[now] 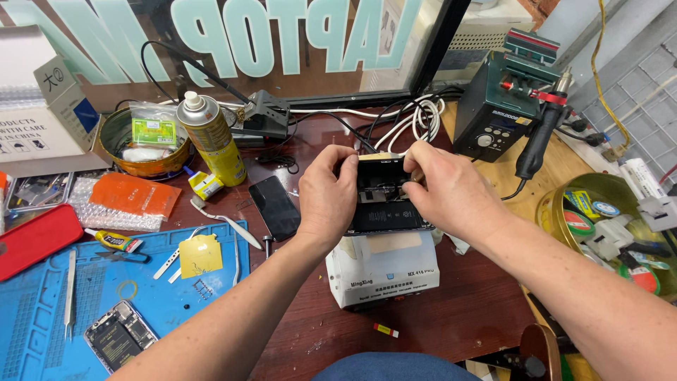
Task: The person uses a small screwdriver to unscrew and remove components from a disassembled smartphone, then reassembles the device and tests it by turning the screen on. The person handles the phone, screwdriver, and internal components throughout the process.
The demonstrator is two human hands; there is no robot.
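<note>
- Dark red-brown worktop (pixel 451 310) fills the head view, crowded with a blue repair mat (pixel 42 310), a yellow spray can (pixel 215 137) and a green soldering station (pixel 497 106).
- Opened phone (pixel 384 197) sits at the centre on a white box-shaped machine (pixel 384 271), between both hands.
- Left hand (pixel 326 194) curls closed around its left edge.
- Right hand (pixel 448 187) pinches its upper right corner, fingers closed.
- Its long axis runs away from the person, top end toward the window.
</note>
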